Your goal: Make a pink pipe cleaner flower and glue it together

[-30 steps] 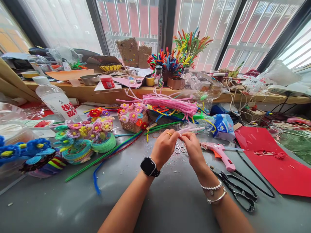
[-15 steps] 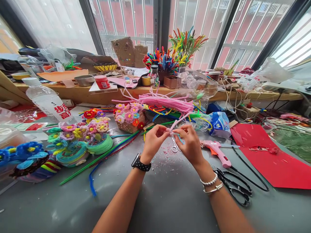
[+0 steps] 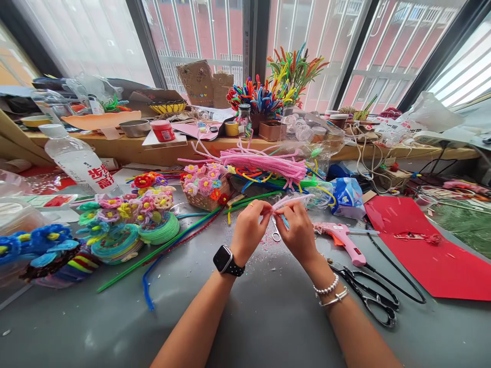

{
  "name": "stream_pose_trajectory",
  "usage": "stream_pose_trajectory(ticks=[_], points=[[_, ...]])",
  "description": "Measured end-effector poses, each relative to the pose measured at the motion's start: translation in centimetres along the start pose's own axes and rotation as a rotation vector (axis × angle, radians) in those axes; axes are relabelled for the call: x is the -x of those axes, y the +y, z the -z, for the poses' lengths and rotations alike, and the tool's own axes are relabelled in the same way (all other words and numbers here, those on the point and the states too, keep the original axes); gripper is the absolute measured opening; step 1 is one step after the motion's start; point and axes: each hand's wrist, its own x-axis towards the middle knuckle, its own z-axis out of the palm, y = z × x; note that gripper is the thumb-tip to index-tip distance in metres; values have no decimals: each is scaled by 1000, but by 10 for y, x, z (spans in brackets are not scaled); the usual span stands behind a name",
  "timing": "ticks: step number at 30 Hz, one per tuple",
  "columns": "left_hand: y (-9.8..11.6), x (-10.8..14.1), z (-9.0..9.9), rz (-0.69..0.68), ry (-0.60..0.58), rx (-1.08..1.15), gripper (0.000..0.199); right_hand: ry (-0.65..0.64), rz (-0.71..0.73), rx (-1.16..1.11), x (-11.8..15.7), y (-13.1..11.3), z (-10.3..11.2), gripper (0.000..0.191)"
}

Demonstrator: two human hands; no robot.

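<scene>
My left hand (image 3: 249, 227) and my right hand (image 3: 298, 232) meet over the middle of the grey table, fingertips nearly touching. Both pinch a pale pink pipe cleaner (image 3: 303, 198), whose ends point back and to the right above my right fingers. A small light blue piece (image 3: 285, 221) shows by my right fingers; its kind is hard to make out. Small scissors (image 3: 276, 235) lie beneath my hands, partly covered. Behind my hands rests a bundle of pink pipe cleaners (image 3: 264, 162).
Left are a mint-green flower pot (image 3: 159, 229), other fuzzy flower pots and a water bottle (image 3: 82, 163). A basket (image 3: 201, 199) of flowers stands behind. Right are a pink glue gun (image 3: 347, 243), black scissors (image 3: 370, 294) and red card (image 3: 452, 260). Pink glitter bits dot the table.
The pink pipe cleaner has swung from pointing back to lying more to the right over my right fingers. My left wrist has turned, showing the watch face.
</scene>
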Motion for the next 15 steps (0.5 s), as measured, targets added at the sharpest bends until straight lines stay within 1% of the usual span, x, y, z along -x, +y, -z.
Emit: stream_pose_trajectory(ticks=[2,7,9,12,15], points=[[-1,0,-1,-3,-9,-5,6,-13,19,33,0,0,0,14],[-6,0,-1,39,-34,48,4,-20,140,181,-1,1,3,19],[-6,0,-1,43,-36,49,4,-40,139,196,-1,0,3,20],[-3,0,-1,15,-20,27,6,-46,56,113,0,-3,3,17],[1,1,-1,-20,6,-6,7,-22,-108,-122,-2,-5,3,13]])
